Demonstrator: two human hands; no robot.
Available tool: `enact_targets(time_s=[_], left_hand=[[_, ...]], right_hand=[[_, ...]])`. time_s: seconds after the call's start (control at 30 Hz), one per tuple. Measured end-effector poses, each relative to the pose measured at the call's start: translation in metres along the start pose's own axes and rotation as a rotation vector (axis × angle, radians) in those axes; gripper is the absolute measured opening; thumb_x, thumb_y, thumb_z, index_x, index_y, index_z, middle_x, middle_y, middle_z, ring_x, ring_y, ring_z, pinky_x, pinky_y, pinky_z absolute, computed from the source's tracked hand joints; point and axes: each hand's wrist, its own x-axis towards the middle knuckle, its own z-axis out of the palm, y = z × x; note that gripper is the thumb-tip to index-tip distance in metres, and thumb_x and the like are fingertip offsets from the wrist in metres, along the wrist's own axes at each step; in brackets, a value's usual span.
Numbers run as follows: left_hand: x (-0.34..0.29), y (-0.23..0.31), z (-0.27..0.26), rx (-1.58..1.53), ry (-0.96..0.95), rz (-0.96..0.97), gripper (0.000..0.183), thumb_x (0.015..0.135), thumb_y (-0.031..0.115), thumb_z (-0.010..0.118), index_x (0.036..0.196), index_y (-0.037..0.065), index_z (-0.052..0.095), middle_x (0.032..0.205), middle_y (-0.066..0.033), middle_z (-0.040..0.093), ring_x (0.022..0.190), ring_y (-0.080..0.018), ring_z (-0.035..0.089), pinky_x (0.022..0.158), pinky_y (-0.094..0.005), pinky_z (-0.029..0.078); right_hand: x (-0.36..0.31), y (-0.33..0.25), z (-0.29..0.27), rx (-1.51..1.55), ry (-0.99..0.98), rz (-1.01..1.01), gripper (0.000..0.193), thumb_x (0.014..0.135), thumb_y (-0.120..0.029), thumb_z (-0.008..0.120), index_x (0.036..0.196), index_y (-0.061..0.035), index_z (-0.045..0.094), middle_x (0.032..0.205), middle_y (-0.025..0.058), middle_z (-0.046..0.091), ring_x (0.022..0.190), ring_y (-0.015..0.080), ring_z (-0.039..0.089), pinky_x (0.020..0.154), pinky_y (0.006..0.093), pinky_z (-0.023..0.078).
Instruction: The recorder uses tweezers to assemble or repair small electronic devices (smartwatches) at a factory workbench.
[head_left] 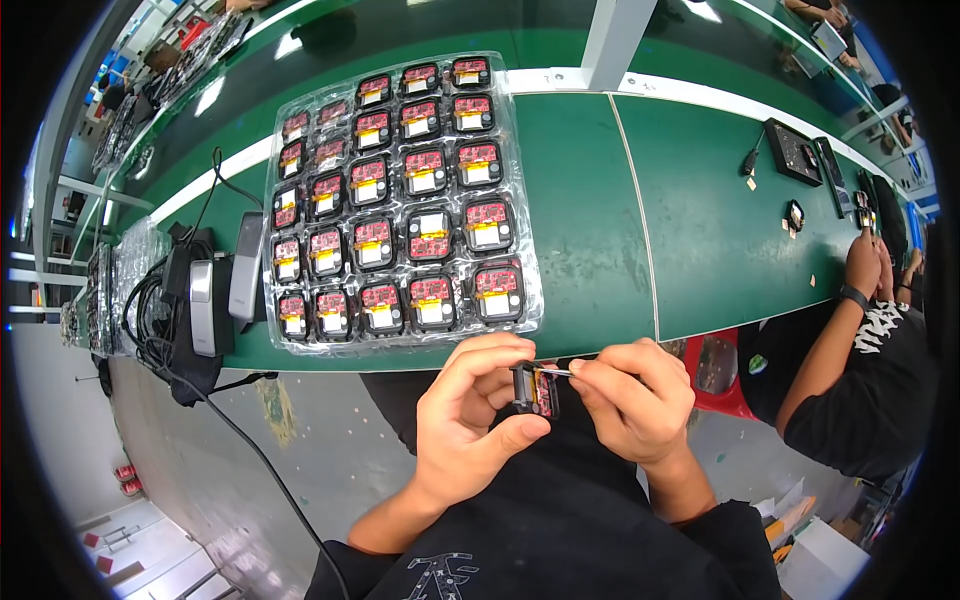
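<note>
My left hand [470, 415] is closed around a small black device housing [524, 390], tilted on its side just off the table's front edge. A red circuit board and a bit of yellow show inside the housing. Between the thumb and fingers of my right hand [640, 400] is a thin metal tweezers-like tool [553, 371], its tip at the upper edge of the board. Whether the tip grips anything is too small to tell. Just beyond my hands lies a clear plastic tray [530, 310] with rows of similar black housings [498, 290], each with a red board.
The green table [580, 200] has a white seam on the right. Grey box-shaped devices [208, 308] and black cables [150, 340] crowd its left end. A co-worker [850, 360] sits at right on a red stool [715, 375], near a black box [793, 152]. A metal post [618, 45] rises behind.
</note>
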Motion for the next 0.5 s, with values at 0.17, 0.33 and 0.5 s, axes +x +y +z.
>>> enact_targets(time_s=[0.17, 0.33, 0.5], left_hand=[[0.0, 0.004, -0.001, -0.026, -0.005, -0.044, 0.055, 0.087, 0.007, 0.083, 0.132, -0.007, 0.055, 0.137, -0.0139, 0.049, 0.121, -0.0235, 0.061, 0.1, -0.0359, 0.054], [0.003, 0.012, 0.009, 0.006, 0.107, -0.161, 0.07, 0.085, 0.046, 0.083, 0.122, -0.009, 0.059, 0.122, -0.018, 0.058, 0.11, -0.0267, 0.065, 0.095, -0.0443, 0.061], [-0.001, 0.005, 0.006, -0.127, 0.079, -0.11, 0.06, 0.089, 0.031, 0.081, 0.126, -0.01, 0.058, 0.128, -0.0186, 0.056, 0.111, -0.028, 0.066, 0.098, -0.0415, 0.058]], right_hand=[[-0.004, -0.001, 0.0, -0.04, 0.012, -0.034, 0.029, 0.066, 0.001, 0.085, 0.093, -0.0029, 0.075, 0.079, 0.0054, 0.063, 0.059, 0.0186, 0.056, 0.051, 0.0297, 0.043], [-0.007, 0.004, 0.002, -0.115, 0.07, -0.171, 0.03, 0.064, 0.0, 0.079, 0.094, -0.0024, 0.076, 0.083, 0.0036, 0.064, 0.059, 0.0156, 0.057, 0.051, 0.0288, 0.042], [-0.01, 0.005, 0.002, -0.214, 0.062, -0.267, 0.03, 0.066, -0.003, 0.077, 0.095, -0.0005, 0.076, 0.087, 0.0045, 0.063, 0.059, 0.0141, 0.056, 0.05, 0.0274, 0.038]])
